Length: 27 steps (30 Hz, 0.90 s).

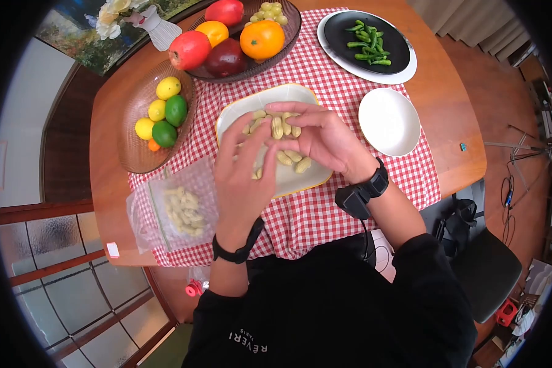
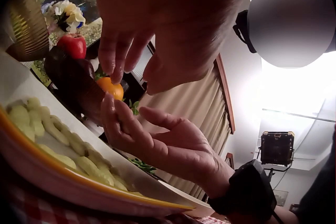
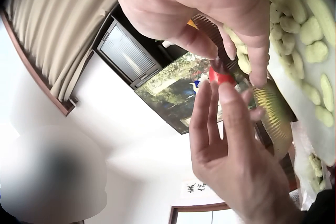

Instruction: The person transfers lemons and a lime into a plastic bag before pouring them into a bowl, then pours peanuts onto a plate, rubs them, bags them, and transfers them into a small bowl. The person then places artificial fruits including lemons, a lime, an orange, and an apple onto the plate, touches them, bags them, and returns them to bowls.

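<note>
Both hands hover over a white baking dish [image 1: 229,126] with a yellow rim, facing each other. My left hand [image 1: 244,161] has its fingers spread and loosely bent, with no object visible between them. My right hand [image 1: 326,140] curves opposite it, thumb and forefinger apart, also with nothing visible in its grasp. Below and between the hands, unshelled peanuts [image 1: 302,165] lie in the dish. From the left wrist view, a row of peanuts [image 2: 94,169] shows along the dish, and the fingertips of both hands come close together above it. More peanuts [image 3: 312,30] appear in the right wrist view.
A clear bag of peanuts [image 1: 184,211] lies left of the dish. A white bowl [image 1: 389,122] stands right, below a black plate [image 1: 337,38] of green peppers. A fruit bowl [image 1: 297,27] and a basket [image 1: 130,138] of lemons and green fruit stand behind on the checked cloth [image 1: 343,224].
</note>
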Each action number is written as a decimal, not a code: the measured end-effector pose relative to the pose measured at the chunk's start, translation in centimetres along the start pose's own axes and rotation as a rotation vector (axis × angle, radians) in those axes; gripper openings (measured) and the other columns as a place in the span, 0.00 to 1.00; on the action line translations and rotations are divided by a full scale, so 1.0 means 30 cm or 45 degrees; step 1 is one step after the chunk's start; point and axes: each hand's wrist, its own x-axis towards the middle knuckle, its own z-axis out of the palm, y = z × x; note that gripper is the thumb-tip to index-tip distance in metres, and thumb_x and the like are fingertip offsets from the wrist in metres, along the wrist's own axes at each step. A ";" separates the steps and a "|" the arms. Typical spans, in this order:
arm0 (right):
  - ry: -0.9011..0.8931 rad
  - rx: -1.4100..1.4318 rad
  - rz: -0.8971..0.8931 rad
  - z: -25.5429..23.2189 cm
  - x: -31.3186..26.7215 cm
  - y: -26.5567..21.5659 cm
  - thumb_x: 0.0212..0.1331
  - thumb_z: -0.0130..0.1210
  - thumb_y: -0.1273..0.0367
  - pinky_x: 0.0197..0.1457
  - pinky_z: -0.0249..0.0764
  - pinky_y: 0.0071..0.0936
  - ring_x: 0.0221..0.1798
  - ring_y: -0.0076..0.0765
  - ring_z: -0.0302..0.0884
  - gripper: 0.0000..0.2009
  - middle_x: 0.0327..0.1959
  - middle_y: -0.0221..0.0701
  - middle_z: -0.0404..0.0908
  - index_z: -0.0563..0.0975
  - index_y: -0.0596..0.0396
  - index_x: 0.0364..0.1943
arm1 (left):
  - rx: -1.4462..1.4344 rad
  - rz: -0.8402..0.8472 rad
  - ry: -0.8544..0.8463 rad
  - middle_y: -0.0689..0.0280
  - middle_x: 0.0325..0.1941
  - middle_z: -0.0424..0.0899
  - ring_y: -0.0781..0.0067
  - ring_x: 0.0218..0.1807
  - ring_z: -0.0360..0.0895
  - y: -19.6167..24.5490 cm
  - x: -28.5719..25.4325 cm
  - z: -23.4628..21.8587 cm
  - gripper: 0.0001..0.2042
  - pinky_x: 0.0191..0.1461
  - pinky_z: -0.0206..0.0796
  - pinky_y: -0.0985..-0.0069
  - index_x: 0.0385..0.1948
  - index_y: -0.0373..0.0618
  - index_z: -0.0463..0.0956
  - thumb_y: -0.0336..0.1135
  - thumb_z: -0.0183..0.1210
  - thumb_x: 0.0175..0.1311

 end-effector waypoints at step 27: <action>-0.035 -0.906 0.310 0.301 0.169 0.464 0.69 0.55 0.78 0.53 0.82 0.30 0.50 0.34 0.82 0.15 0.50 0.38 0.77 0.73 0.67 0.57 | 0.219 -0.376 0.328 0.66 0.29 0.76 0.76 0.31 0.69 -0.118 -0.341 -0.329 0.06 0.36 0.64 0.75 0.37 0.39 0.75 0.20 0.64 0.67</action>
